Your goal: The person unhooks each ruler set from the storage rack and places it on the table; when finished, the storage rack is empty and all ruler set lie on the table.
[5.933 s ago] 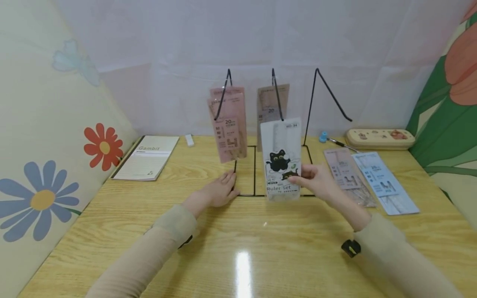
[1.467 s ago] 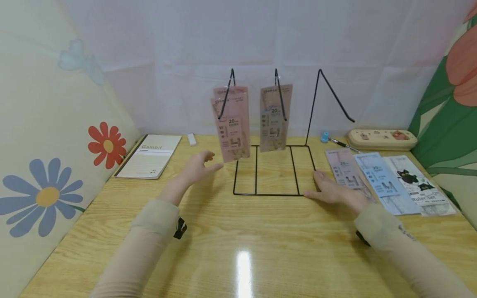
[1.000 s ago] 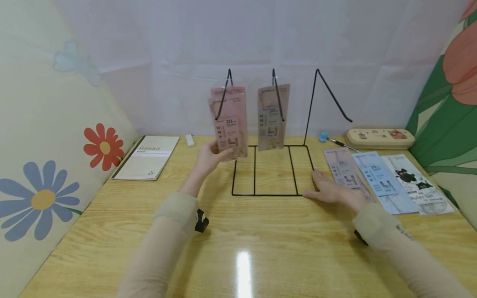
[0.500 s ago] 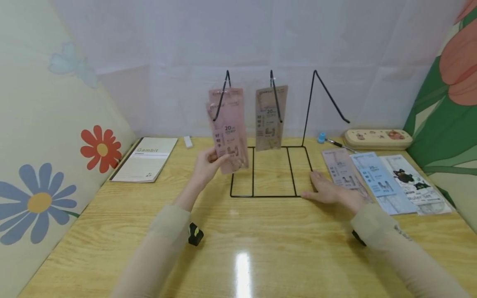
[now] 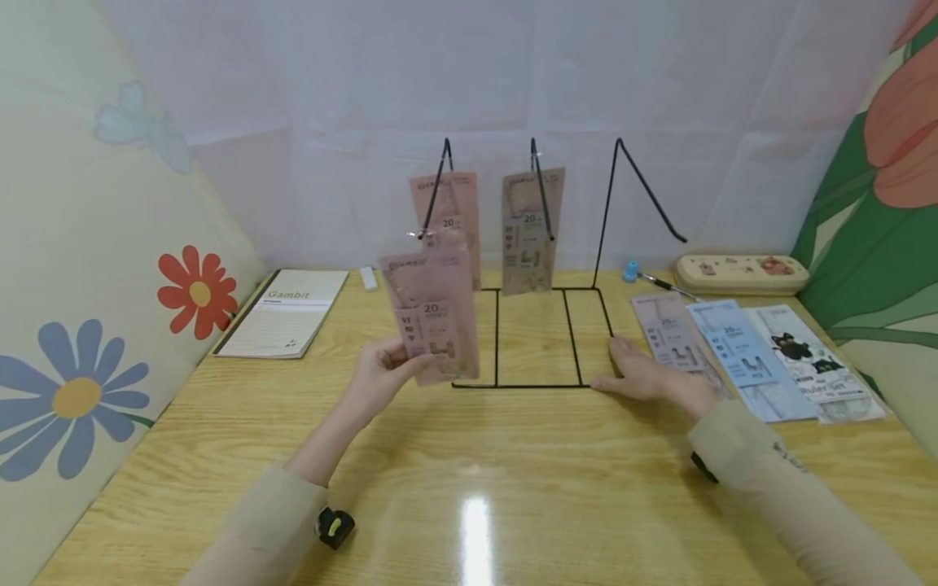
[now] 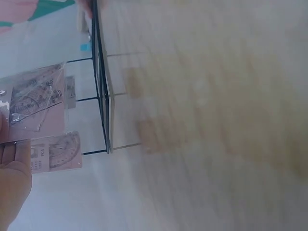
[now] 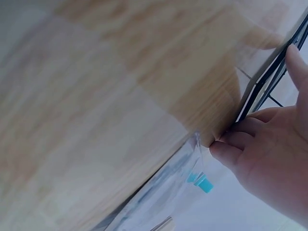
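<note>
My left hand (image 5: 377,374) pinches a pink ruler set pack (image 5: 436,285) by its lower left edge, thumb in front. The pack's clear top overlaps the tip of the left hook (image 5: 433,195) on a black wire display rack (image 5: 538,387). Behind it on that hook hangs another pink pack (image 5: 462,195), partly hidden. A brownish-pink pack (image 5: 531,232) hangs from the middle hook; the right hook (image 5: 652,187) is bare. My right hand (image 5: 648,374) rests at the rack's front right base corner, thumb along the front wire and fingers at the side wire.
Right of the rack lie a mauve pack (image 5: 670,330), a blue pack (image 5: 751,358) and a white cat-print ruler set (image 5: 813,358). Behind are a pencil case (image 5: 740,274), a pen (image 5: 663,283) and a small blue object (image 5: 631,271). A notebook (image 5: 286,313) and white eraser (image 5: 368,277) lie left.
The white cat-print set has gone from the middle hook to the table at right. My left hand has taken hold of the front pink pack and drawn it forward and down along its hook.
</note>
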The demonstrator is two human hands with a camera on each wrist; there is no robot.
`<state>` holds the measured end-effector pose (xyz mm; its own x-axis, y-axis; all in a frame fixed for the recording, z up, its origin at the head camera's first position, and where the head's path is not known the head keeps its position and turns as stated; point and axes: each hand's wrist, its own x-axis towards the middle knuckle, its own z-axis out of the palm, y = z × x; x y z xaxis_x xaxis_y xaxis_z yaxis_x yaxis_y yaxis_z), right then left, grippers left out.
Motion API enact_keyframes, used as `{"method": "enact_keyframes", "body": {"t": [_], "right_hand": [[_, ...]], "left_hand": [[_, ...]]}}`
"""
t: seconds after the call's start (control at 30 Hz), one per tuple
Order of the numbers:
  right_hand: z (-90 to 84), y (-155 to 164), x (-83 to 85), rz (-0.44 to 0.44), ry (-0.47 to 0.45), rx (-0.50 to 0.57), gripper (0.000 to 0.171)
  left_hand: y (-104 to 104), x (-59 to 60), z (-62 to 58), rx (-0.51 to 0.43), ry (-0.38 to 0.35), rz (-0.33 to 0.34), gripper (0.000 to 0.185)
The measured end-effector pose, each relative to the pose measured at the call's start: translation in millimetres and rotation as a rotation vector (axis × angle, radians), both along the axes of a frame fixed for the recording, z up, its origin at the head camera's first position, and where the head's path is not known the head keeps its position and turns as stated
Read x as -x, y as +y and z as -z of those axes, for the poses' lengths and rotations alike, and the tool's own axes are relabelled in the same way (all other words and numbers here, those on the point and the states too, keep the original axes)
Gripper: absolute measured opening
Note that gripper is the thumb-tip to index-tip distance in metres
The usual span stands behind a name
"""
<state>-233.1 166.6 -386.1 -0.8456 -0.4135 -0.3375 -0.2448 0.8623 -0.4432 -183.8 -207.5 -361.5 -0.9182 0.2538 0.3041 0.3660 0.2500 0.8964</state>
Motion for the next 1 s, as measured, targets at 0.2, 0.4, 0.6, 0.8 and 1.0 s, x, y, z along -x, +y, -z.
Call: {"method": "enact_keyframes", "body": {"t": [0.2,0.4,0.6,0.8,1.0], "right_hand": [[0.8,2,1.0,-0.001,-0.022,0.017,0.092],[1.1,4,1.3,-0.004,-0.038,0.034,0.093],[1.1,3,1.0,0.002,-0.037,0.021,0.093],[2.2,2,2.2,0.002,-0.037,0.01,0.094],[2.7,2,2.7,0.009,-0.036,0.008,0.094]], "left_hand": [[-10,-19.7,-2.3,0.035,0.072,0.025,0.019],[-28,-29.6,-6.6,-0.012,0.006,-0.107,0.013],[-56,-24.5,-11.8,0.017,-0.066,-0.236,0.01],[-77,-10.5,-17.9,0.199,-0.245,-0.302,0.051],[-78,12.6,-19.1,0.397,-0.461,-0.312,0.056]]}}
